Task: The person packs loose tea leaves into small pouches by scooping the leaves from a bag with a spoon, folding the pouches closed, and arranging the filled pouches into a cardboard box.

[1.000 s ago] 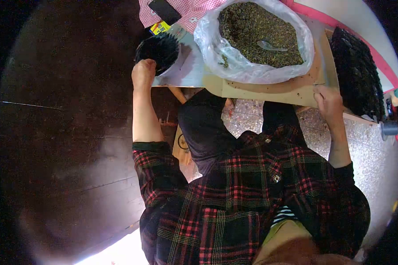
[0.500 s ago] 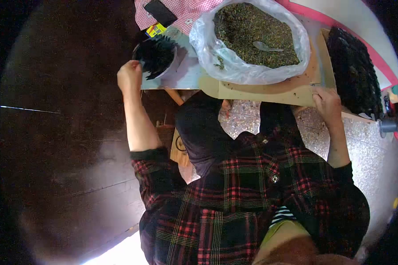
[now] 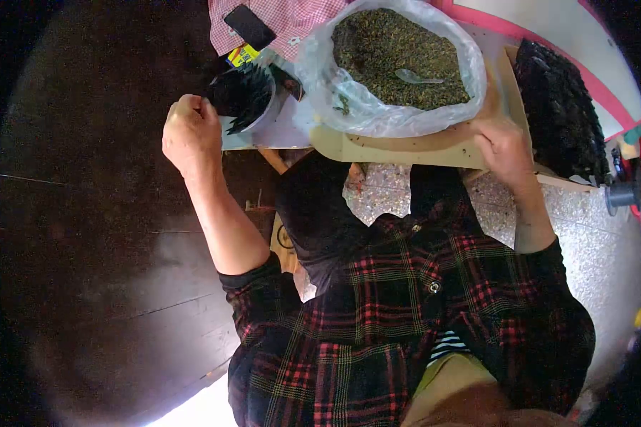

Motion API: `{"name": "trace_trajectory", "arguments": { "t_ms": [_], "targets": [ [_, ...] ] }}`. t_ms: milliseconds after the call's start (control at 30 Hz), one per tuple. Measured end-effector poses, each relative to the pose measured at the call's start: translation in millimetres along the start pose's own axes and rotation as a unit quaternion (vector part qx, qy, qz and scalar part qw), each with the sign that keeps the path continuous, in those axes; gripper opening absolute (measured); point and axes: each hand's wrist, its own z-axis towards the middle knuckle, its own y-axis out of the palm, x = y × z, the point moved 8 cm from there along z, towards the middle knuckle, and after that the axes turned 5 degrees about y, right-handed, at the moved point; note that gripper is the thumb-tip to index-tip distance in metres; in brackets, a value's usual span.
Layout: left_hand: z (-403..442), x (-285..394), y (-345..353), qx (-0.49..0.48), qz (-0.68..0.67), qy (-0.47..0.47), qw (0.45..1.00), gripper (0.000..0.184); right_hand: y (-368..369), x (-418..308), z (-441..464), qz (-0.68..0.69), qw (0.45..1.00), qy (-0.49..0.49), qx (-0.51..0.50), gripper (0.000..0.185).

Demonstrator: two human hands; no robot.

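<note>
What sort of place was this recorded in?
Probably a home or small workshop: a translucent plastic bag of green-brown flakes sits near a pink-and-white checked cloth bearing a black rectangular phone.

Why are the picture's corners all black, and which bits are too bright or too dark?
Head view: corners black and curved, perhaps from a wide lens; head view: speckled floor glares at right; head view: dark pieces blur into shadow.

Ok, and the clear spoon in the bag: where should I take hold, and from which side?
By the handle end, I'd say, coming down from picture right. The clear spoon lies on the leafy bits, bowl left, slim handle pointing right; the bag surrounds it, so a low approach looks awkward.
</note>
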Motion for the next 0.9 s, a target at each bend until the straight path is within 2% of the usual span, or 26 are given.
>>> {"name": "trace_trajectory", "arguments": {
  "t_ms": [100,233,267,300,333,433,467,500,567,633,700,767,833,900],
  "targets": [
    [-4,10,-17,0.043,-0.039,0.005,0.998,0.008,8,2,-5,-0.025,0.999,0.014,-0.015,0.016],
    [-6,64,-36,0.061,-0.197,0.056,0.977,0.006,19,-5,-7,0.049,0.998,0.009,0.033,0.016],
    [-9,85,-34,0.03,-0.243,0.064,0.967,0.006,10,-23,-1,0.046,0.994,-0.058,0.086,0.016],
    [-11,107,-30,0.0,-0.288,0.074,0.955,0.007,9,-35,3,0.024,0.995,-0.062,0.073,0.018],
    [-15,130,-26,-0.009,-0.324,0.106,0.94,0.007,5,-48,5,0.042,0.982,-0.129,0.135,0.021],
    [-37,192,-9,-0.045,-0.401,0.187,0.896,0.009,-11,-80,6,0.066,0.962,-0.181,0.192,0.028],
    [-42,207,-9,-0.053,-0.452,0.166,0.875,0.01,-10,-85,8,0.074,0.961,-0.187,0.188,0.029],
    [-47,219,-5,-0.047,-0.451,0.19,0.871,0.01,-9,-90,8,0.086,0.96,-0.194,0.181,0.03],
    [-55,239,-3,-0.096,-0.47,0.185,0.858,0.01,-9,-91,6,0.082,0.963,-0.208,0.147,0.032],
    [-46,232,15,-0.081,-0.471,0.189,0.858,0.01,6,-87,23,0.064,0.968,-0.196,0.143,0.032],
    [-47,233,27,-0.099,-0.512,0.173,0.835,0.009,14,-73,25,0.039,0.98,-0.148,0.125,0.029],
    [-46,234,20,-0.083,-0.534,0.176,0.823,0.01,17,-69,20,0.024,0.979,-0.159,0.124,0.027],
    [-50,235,29,-0.143,-0.575,0.133,0.794,0.009,18,-67,15,0.008,0.977,-0.171,0.123,0.026],
    [-53,235,34,-0.156,-0.589,0.121,0.783,0.009,28,-65,15,-0.025,0.983,-0.167,0.079,0.02]
  ]
}}
